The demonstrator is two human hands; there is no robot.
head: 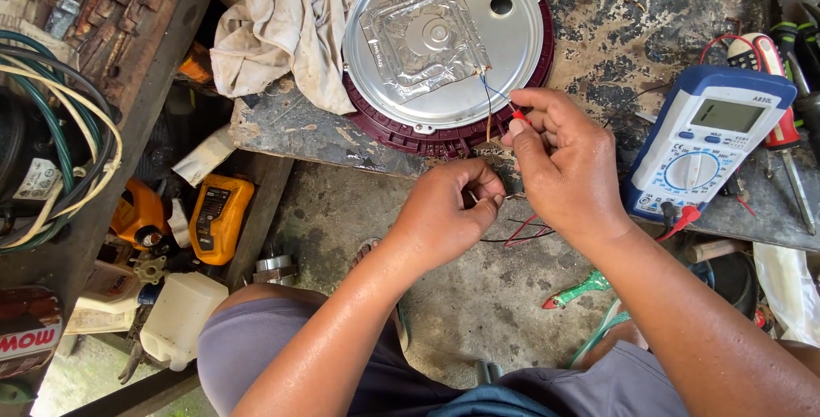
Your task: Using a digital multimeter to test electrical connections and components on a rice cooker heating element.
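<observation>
Round metal base plate [444, 37] lies underside up on the bench [649, 15], maroon rim overhanging the bench's front edge; thin wires [487, 96] run from the plate toward both hands. Right hand [564, 165], just in front of the plate, pinches a red probe tip [518, 115]; left hand [448, 212], below the plate's rim, is closed on a wire end, hidden by the fingers. Multimeter [705, 143] sits to the right of the plate. Risks, as judged: the fine wires could snap if tugged; the probe could slip off its contact and give a false reading; probe leads [525, 233] dangling below the plate could snag.
</observation>
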